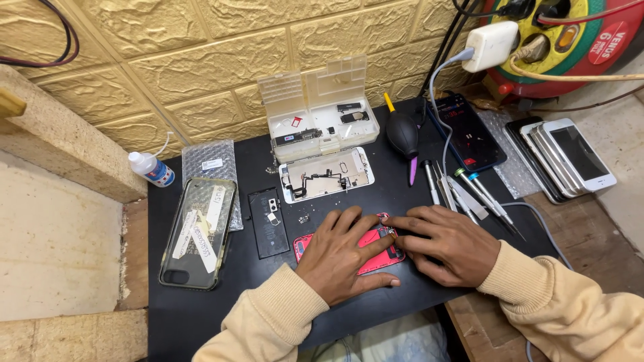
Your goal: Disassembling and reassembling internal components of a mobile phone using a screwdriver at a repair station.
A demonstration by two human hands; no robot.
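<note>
Left hand flat and open on red phone housing; right hand fingertips pinched on it.

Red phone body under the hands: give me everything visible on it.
The red phone body lies flat on the black mat, near its front edge, long side across the view. It looks like an opened rear housing, red inside. The left hand lies across its middle, hiding most of it; the right hand pinches a small metallic part at its upper edge.
</note>
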